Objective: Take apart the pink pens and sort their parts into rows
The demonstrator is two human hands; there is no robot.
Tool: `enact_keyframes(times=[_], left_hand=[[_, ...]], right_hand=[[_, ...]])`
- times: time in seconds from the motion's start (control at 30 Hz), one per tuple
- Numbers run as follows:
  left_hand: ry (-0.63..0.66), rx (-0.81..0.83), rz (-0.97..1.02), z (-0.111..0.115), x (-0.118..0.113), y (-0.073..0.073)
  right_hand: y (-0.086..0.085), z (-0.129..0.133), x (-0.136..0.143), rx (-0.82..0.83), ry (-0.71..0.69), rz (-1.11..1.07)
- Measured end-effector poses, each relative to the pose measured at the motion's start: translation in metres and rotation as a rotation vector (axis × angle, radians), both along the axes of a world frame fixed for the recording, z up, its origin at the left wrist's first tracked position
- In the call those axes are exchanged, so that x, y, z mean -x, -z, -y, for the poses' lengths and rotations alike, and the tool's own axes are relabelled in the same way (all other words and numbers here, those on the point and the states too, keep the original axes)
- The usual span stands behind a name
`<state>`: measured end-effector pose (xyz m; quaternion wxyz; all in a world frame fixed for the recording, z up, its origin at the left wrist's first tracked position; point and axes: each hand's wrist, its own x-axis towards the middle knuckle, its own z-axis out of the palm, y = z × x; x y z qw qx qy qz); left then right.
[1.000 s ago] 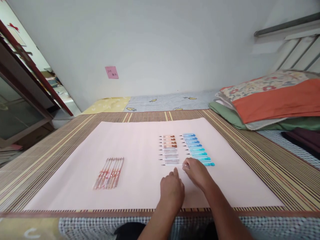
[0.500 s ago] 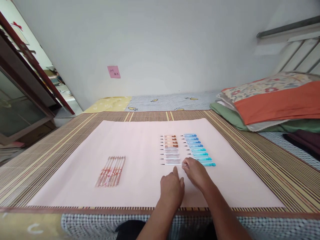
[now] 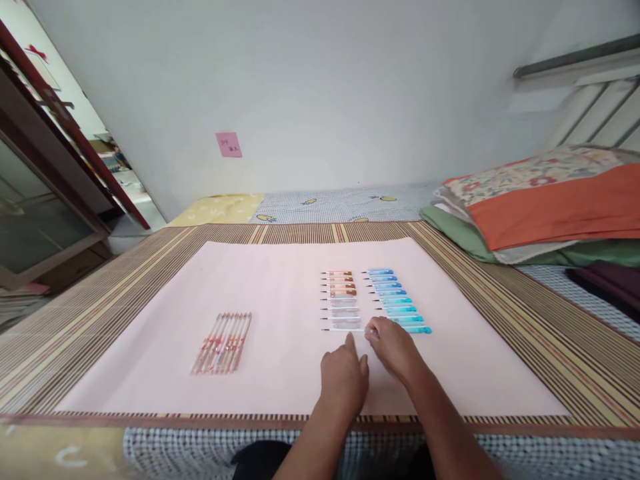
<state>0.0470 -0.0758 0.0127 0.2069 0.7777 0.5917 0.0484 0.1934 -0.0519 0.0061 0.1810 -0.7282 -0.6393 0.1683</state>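
On a pale pink sheet, my left hand has its index finger stretched toward the nearest pen of the middle column and its thumb apart; nothing is in it. My right hand pinches the right end of that clear, thin-tipped pen. Above it lie several grey pens and brown pens, tips to the left. Blue pens and turquoise pens form a column to the right, partly behind my right hand. Several red-patterned clear pens lie side by side at left.
A striped mat lies under the sheet. Folded bedding is piled at the right, by a white bed rail. Behind stands a wall with a pink note. A doorway is at the far left.
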Motion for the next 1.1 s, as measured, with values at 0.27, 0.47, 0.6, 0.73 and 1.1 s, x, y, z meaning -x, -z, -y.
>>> enact_keyframes(times=[0.27,0.47,0.6,0.73,1.1], left_hand=[[-0.010,-0.004,-0.006,0.0004,-0.0003,-0.0008],[-0.011,0.013,0.004,-0.0002,-0.0004,-0.0023],[-0.015,0.026,0.009,-0.0001,-0.0001,-0.0033],[-0.018,0.034,0.016,-0.0008,0.0004,-0.0036],[-0.002,0.020,0.018,-0.0043,0.0025,0.0005]], right_hand=[[-0.0013,0.0007,0.0017,-0.018,-0.019,-0.035],[0.0004,0.0000,0.0011,-0.008,-0.014,-0.045],[0.0009,-0.0012,0.0025,-0.005,-0.013,-0.037],[0.0001,-0.0015,0.0048,-0.013,-0.007,-0.027],[-0.0032,-0.0002,0.0017,-0.085,0.016,-0.140]])
